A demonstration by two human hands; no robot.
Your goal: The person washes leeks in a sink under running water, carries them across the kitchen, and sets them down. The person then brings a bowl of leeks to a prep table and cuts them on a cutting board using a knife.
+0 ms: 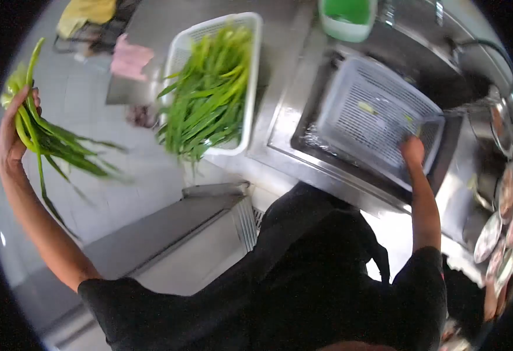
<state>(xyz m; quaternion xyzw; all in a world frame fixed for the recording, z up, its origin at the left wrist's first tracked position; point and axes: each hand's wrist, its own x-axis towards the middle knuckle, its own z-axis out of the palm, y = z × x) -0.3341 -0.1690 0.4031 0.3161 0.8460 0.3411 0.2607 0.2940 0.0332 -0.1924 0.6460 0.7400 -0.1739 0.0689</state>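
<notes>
My left hand (16, 126) is raised at the far left, fingers wrapped round a bunch of green onions (54, 137); the long green leaves trail to the right over the floor. My right hand (412, 151) reaches to the right side of a grey perforated basket (350, 111) in the sink, its fingers closed. Blur hides whether anything is between those fingers. A few small green and yellowish scraps (366, 107) lie in the basket. Many more green onion leaves (209, 93) fill a white basket (256, 70) on the steel counter between my hands.
The sink (309, 140) has a raised metal rim and some water. Behind it stands a green-and-white container (347, 17). A pink cloth (131, 57) lies at the back left. Several plates of food (508, 190) line the right side, near another person's arm (491, 301).
</notes>
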